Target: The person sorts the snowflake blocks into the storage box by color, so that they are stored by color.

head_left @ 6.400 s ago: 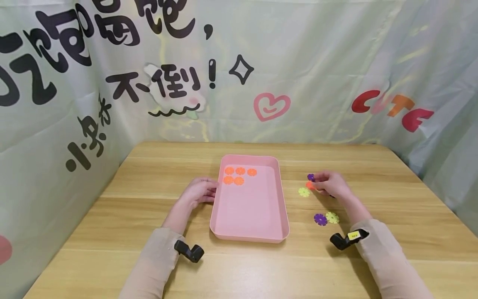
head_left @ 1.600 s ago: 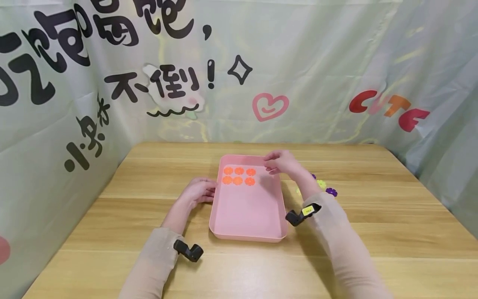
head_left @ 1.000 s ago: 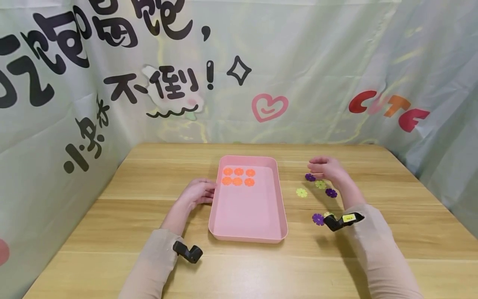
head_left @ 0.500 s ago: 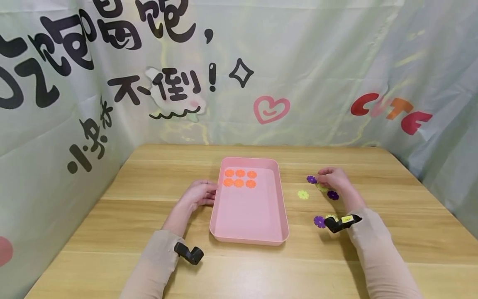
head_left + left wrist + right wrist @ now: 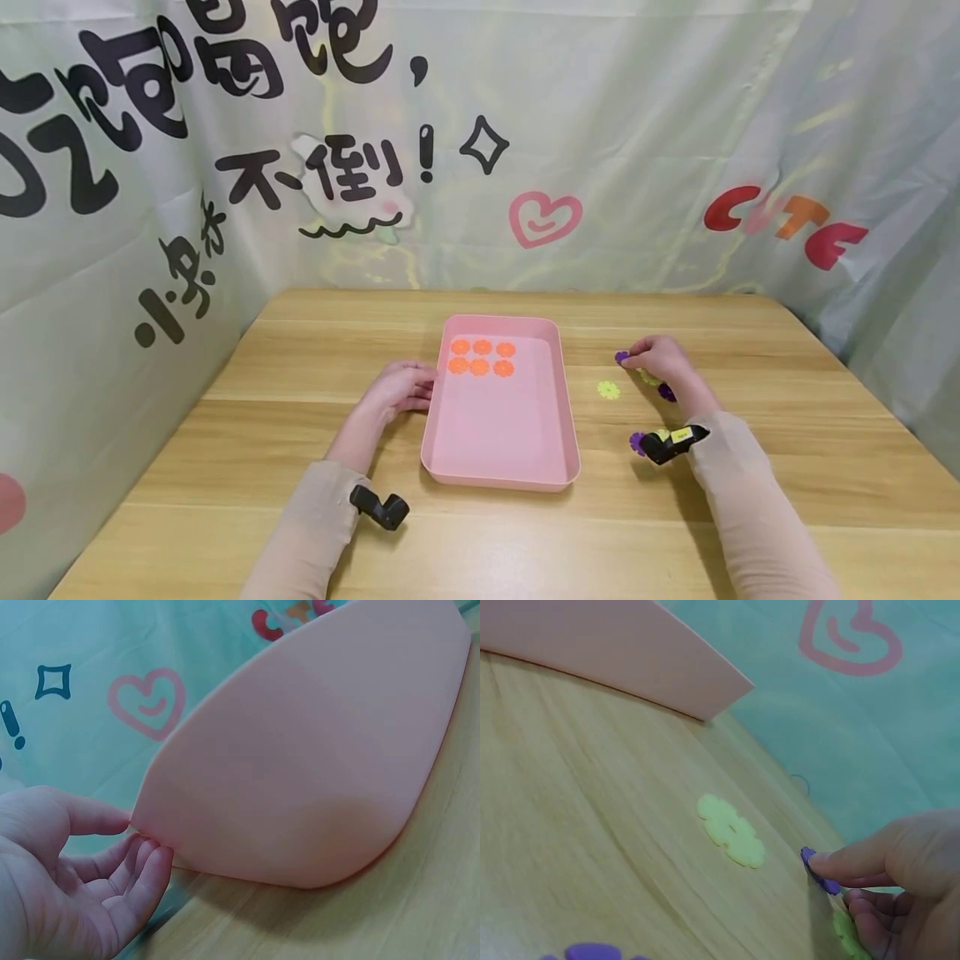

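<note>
A pink rectangular tray (image 5: 498, 433) holds several orange flower-shaped plastic discs (image 5: 482, 347), lined up in two rows at its far left. My left hand (image 5: 395, 389) touches the tray's left outer wall with loosely bent fingers; the thumb sits below the rim in the left wrist view. To the right, my right hand (image 5: 663, 360) pinches a purple flower-shaped disc (image 5: 821, 871) between thumb and fingers, tilted up at the table surface. One yellow-green disc (image 5: 609, 390) lies between hand and tray, and another yellow-green disc (image 5: 847, 935) is partly hidden under the fingers.
A second purple disc (image 5: 667, 392) lies below the right hand. Nearer me, another purple disc (image 5: 637, 442) and a yellow-green one are partly covered by the black wrist camera (image 5: 667, 446). A printed curtain (image 5: 637, 125) surrounds the wooden table (image 5: 300, 333).
The right hand set a sixth orange disc in the tray, went back right to the loose discs and now pinches a purple one. The left hand stays at the tray.
</note>
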Motion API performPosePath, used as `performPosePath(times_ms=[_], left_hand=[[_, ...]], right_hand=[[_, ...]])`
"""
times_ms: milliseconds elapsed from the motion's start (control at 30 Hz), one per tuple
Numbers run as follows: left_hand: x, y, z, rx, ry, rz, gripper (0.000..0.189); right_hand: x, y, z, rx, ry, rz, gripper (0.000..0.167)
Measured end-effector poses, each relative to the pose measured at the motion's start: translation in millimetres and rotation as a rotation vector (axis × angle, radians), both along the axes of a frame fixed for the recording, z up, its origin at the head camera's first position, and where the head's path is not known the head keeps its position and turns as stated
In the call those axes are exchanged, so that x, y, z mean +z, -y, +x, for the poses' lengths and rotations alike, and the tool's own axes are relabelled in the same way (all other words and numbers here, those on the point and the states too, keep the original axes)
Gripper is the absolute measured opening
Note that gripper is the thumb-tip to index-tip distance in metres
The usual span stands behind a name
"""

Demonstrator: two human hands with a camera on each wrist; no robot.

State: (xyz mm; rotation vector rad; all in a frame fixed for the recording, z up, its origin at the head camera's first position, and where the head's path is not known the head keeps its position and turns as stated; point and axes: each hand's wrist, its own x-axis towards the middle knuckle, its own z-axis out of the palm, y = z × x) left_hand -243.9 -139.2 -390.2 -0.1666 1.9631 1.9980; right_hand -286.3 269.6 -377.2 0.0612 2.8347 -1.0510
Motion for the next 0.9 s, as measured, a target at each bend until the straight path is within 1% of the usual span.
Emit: performPosePath(times_ms=[200, 433, 600, 700, 900], left_hand=[[3.0, -0.2, -0.1, 0.008, 0.005, 0.003, 0.025], [0.2, -0.5, -1.4, 0.003, -0.002, 0.007, 0.024], [-0.3, 0.0, -1.9, 0.001, -0.001, 0.011, 0.024], [-0.5, 0.4, -1.7, 0.000, 0.002, 0.012, 0.024], [0.4, 0.7, -0.2, 0.002, -0.001, 0.008, 0.024]], right_hand=[[2.9, 3.3, 1.1, 0.004, -0.017, 0.002, 0.028], [4.6, 1.4, 2.2, 0.011, -0.032, -0.013, 0.021], [6.2, 1.9, 2.5, 0.032, -0.031, -0.061, 0.022], [11.2, 7.3, 2.9, 0.049, -0.046, -0.107, 0.024], [30.1, 29.5, 3.6, 0.099, -0.070, -0.195, 0.028]])
